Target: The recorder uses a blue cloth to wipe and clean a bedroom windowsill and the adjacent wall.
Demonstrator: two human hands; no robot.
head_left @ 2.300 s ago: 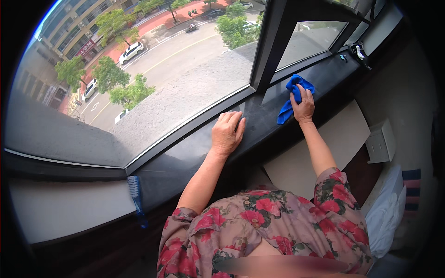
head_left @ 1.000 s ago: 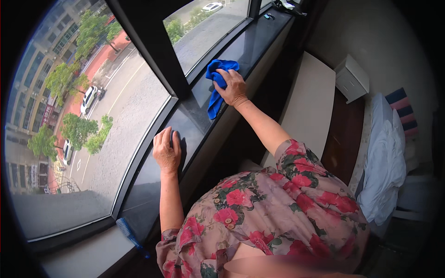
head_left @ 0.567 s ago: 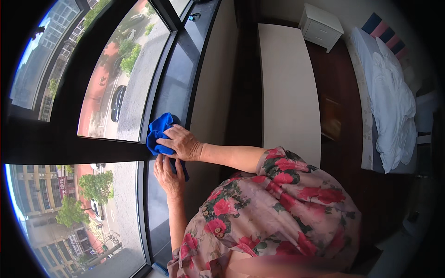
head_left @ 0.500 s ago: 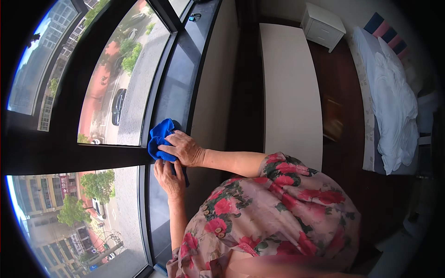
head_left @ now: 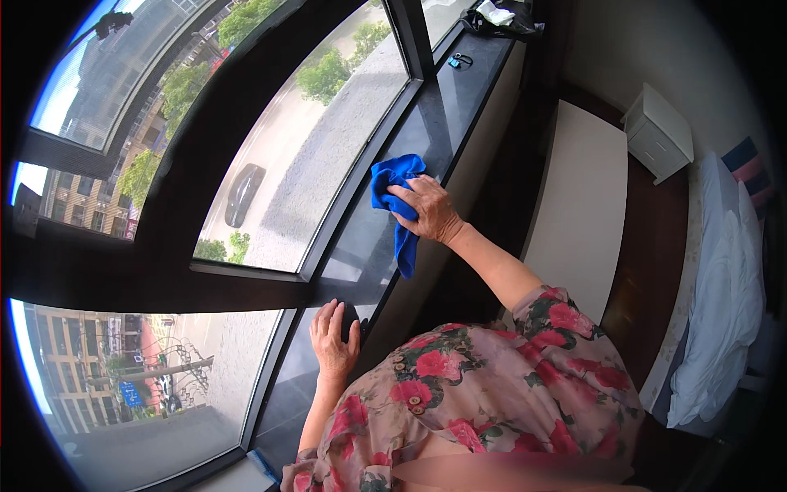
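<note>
A blue cloth lies bunched on the dark, glossy window sill, one end trailing over the sill's room-side edge. My right hand grips it from above, pressing it against the stone. Closer to me, my left hand rests flat on the sill with its fingers stretched out and nothing in them. It is apart from the cloth.
Dark window frames and glass run along the left. Farther along the sill lie a small blue-and-black item and a black plastic bag. To the right stand a long pale panel-like surface, a white nightstand and a bed.
My right hand has moved the cloth farther along the sill, away from me. My left hand has come off the cloth and now lies on the sill. The view has turned.
</note>
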